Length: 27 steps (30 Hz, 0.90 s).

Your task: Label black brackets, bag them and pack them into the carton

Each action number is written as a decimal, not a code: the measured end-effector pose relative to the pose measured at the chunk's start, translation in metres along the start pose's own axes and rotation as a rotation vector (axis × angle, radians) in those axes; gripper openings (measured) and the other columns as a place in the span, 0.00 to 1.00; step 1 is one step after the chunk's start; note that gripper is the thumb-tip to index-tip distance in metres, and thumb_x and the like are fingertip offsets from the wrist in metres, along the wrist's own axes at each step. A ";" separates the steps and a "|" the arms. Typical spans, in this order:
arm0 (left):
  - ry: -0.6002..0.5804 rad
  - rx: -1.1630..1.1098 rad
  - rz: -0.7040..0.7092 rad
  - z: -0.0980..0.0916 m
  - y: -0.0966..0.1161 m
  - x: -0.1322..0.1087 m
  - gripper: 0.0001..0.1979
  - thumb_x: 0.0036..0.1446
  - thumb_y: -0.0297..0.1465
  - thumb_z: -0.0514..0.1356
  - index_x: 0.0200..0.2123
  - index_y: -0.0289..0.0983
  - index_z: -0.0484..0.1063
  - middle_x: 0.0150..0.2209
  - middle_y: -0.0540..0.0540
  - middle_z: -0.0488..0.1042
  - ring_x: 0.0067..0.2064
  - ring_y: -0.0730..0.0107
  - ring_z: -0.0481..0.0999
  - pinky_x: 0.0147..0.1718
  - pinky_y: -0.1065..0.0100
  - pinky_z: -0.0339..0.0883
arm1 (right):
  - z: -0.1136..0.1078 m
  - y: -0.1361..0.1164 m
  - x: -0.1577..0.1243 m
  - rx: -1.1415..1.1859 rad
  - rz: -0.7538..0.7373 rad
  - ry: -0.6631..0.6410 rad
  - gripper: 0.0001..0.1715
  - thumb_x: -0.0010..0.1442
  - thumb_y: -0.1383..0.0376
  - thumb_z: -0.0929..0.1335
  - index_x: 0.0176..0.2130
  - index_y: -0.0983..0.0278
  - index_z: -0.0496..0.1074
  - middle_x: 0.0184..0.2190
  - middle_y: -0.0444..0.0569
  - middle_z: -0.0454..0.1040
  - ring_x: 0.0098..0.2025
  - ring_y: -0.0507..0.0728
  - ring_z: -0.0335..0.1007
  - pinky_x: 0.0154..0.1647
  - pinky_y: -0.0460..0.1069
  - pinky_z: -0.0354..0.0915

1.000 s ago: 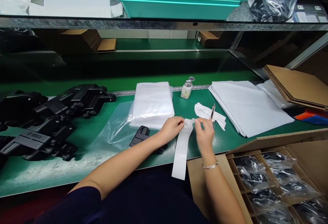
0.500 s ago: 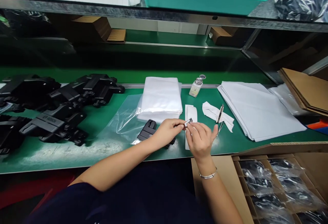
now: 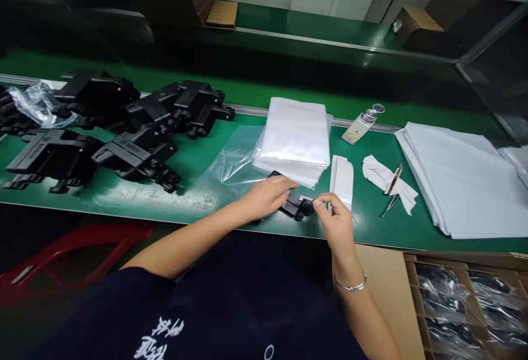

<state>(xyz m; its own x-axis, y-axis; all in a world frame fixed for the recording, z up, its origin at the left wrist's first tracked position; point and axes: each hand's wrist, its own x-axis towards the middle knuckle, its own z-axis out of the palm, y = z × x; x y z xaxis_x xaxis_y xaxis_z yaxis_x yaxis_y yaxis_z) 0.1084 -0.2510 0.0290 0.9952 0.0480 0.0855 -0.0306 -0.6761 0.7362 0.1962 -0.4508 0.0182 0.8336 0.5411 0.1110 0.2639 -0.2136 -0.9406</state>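
My left hand (image 3: 268, 198) lies across a black plastic part (image 3: 291, 208) on the green bench, thumb and fingers about its body and covering its middle. My right hand (image 3: 337, 220) is at the part's right end, with thumb and forefinger pinched on a small dark piece with a pale strip (image 3: 306, 199). Whether this piece touches the black part is hard to see. Just behind my hands is a stack of clear plastic bags (image 3: 297, 134). A folded white paper strip (image 3: 341, 178) lies beyond my right hand.
Several black plastic assemblies (image 3: 130, 150) stand on the left of the bench. To the right are a small bottle (image 3: 358, 128), a craft knife (image 3: 394, 178) on crumpled paper, tweezers (image 3: 390, 205) and white sheets (image 3: 466, 184). A divided carton (image 3: 462, 269) with bagged parts sits below right.
My hands have parted: the left has gone from the small piece to the black part, while the right has brought the piece down to it. The view has tilted down and turned left.
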 end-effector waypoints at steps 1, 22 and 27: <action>-0.021 0.068 0.014 -0.002 -0.010 -0.002 0.21 0.60 0.27 0.50 0.54 0.39 0.71 0.54 0.42 0.74 0.58 0.58 0.70 0.59 0.55 0.61 | -0.001 0.001 -0.001 -0.018 -0.014 0.043 0.09 0.58 0.59 0.68 0.29 0.60 0.71 0.33 0.46 0.73 0.39 0.58 0.69 0.44 0.53 0.64; 0.184 -0.029 -0.170 0.043 -0.036 -0.041 0.22 0.62 0.25 0.47 0.59 0.37 0.62 0.65 0.40 0.58 0.70 0.54 0.47 0.67 0.48 0.49 | 0.038 0.016 0.018 -0.181 0.086 -0.197 0.12 0.54 0.59 0.67 0.22 0.60 0.69 0.43 0.51 0.75 0.52 0.64 0.66 0.56 0.61 0.56; 0.200 -0.036 -0.174 0.045 -0.033 -0.041 0.22 0.62 0.24 0.47 0.58 0.36 0.63 0.65 0.39 0.58 0.71 0.53 0.46 0.67 0.47 0.49 | 0.040 0.017 0.017 -0.222 0.062 -0.188 0.12 0.55 0.59 0.67 0.22 0.60 0.70 0.43 0.51 0.74 0.51 0.63 0.65 0.55 0.61 0.57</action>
<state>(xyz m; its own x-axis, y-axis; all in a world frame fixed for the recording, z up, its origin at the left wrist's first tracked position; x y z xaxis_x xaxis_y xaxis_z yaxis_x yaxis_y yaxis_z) 0.0723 -0.2637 -0.0294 0.9476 0.3085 0.0836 0.1328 -0.6181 0.7748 0.1953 -0.4130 -0.0089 0.7525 0.6581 -0.0249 0.3323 -0.4122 -0.8483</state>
